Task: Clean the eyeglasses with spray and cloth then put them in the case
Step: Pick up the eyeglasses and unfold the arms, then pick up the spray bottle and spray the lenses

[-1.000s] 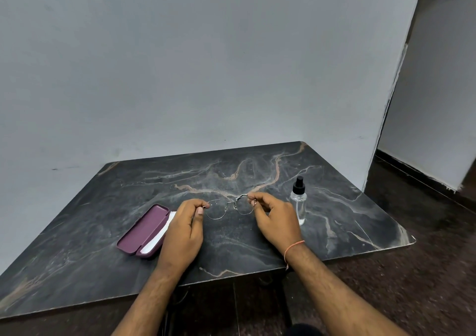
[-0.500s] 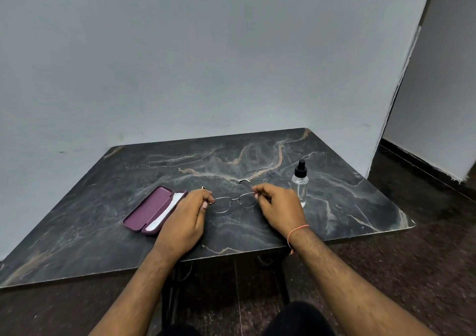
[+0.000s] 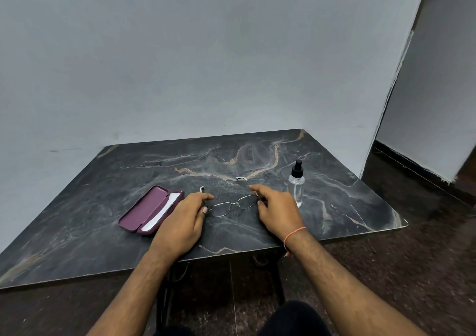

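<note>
We see the eyeglasses (image 3: 233, 204) lying low over the dark marble table (image 3: 334, 207), held at both ends. The left hand (image 3: 184, 219) pinches the left end of the thin metal frame between thumb and curled fingers, and the right hand (image 3: 279, 207) pinches the right end in the same way, near the hinge. Between the two grips the two lenses and the bridge are visible, and both temple arms are unfolded and point away from the hands, toward the wall (image 3: 206, 65); their light tips show just beyond the fingers. We cannot tell if the frame touches the table or is a little above it. Just to the left of the left hand lies the purple case (image 3: 148, 208), open, with a white cloth (image 3: 161, 214) inside the half nearer to the hand. To the right of the right hand, close beside it but not touching, the small clear spray bottle (image 3: 296, 185) stands upright with its black pump top. On the bottle and on the case we can read no label, brand or other writing; the surfaces look plain at this size. The right wrist carries a thin orange thread (image 3: 293, 234). Below the table edge there is a dark floor (image 3: 412, 258).
</note>
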Demonstrator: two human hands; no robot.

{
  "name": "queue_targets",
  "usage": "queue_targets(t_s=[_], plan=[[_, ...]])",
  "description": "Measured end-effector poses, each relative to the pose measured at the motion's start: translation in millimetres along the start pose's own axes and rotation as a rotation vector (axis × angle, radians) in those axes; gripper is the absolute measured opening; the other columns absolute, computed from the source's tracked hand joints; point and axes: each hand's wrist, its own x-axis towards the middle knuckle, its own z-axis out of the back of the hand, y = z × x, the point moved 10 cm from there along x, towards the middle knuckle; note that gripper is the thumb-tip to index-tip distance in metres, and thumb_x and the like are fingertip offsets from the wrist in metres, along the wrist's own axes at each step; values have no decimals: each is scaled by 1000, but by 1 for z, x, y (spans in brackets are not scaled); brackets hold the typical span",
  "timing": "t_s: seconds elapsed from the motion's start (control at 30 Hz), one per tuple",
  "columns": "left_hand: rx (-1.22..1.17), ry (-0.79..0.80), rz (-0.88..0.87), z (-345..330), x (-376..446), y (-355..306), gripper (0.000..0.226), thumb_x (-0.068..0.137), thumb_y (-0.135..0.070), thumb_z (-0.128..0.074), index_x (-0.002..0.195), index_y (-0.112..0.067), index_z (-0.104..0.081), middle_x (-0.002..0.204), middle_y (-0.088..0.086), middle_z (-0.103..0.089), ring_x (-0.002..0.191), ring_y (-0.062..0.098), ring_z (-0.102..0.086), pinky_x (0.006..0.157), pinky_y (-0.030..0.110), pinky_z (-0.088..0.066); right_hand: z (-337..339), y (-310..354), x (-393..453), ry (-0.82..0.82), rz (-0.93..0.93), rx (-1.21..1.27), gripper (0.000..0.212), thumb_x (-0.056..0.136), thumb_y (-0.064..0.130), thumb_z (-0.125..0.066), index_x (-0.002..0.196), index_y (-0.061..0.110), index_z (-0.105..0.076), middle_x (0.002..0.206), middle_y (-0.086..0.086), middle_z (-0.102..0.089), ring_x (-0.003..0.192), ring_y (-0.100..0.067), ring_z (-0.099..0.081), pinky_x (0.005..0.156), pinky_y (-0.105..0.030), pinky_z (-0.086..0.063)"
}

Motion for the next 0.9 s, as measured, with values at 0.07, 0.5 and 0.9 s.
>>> queue_targets(t_s=[0.07, 0.5, 0.9], plan=[[-11, -4, 1, 0, 0, -1, 34, 110, -17, -52, 143, -28, -56, 142, -13, -60, 127, 4, -59, 109, 26, -45, 11, 8, -8, -74, 62, -21, 48, 94, 8, -66, 135, 31, -72, 103, 2, -82, 97, -19, -76, 88, -29, -58], [-34, 16, -70, -5, -1, -2, 36, 106, -11, -49, 138, -23, -62, 141, -16, -55, 137, -4, -48, 116, 3, -24, 91, -34, -28, -398, -137, 71, 92, 92, 49, -77, 166, 28, -25, 159, -5, -37, 143, -26, -42, 112, -41, -45], [-2, 4, -88, -7, -1, -3, 20, 106, -39, -42, 113, -38, -60, 139, -24, -50, 136, -5, -50, 114, 27, -43, 69, -39, -14, -335, -112, 101, 87, 101, 37, -68, 166, 42, -11, 134, -5, -71, 100, -27, -74, 77, -36, -55]])
